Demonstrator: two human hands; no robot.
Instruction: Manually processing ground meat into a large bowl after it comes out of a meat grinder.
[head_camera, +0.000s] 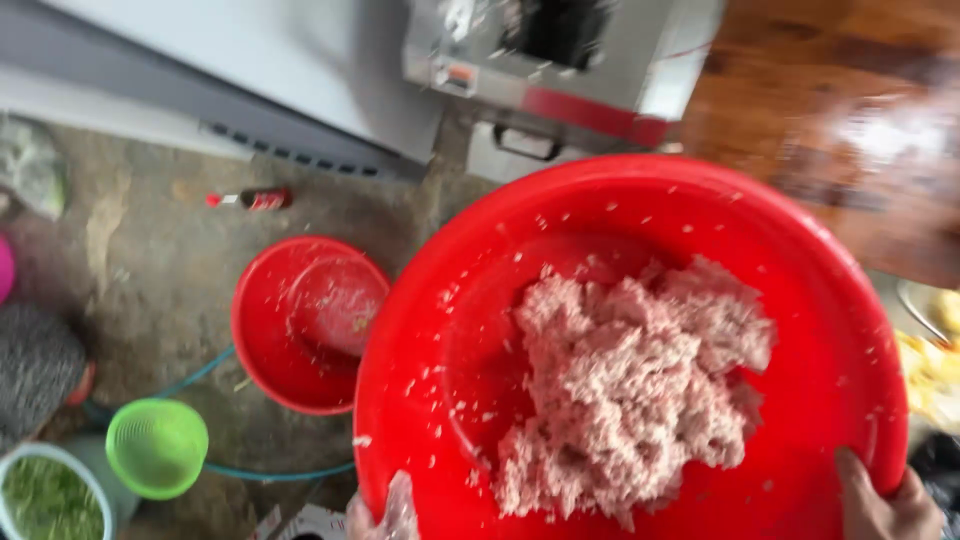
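We see a big red bowl (640, 200) that fills most of the view, and it blocks what lies under it. A pile of pink minced meat (630, 390) sits in the middle of it, and small bits stick to its sides.

To the left, down on the floor (150, 270), stands a smaller red bowl (270, 360), close by the big one. A green strainer (157, 447) is near the left corner. Just beside it is a white bowl of green stuff (45, 495). A small red bottle (255, 199) lies farther away on the floor. A thin green hose (270, 474) runs along the floor. At the far side stands a grey metal machine (560, 70). A brown wooden desk (850, 130) is at the far right.

Our right hand (885, 505) grips the near right rim of the big bowl, thumb over the edge. Our left hand (385, 515), in a clear glove, touches the near left rim. We cannot tell how far it is closed.
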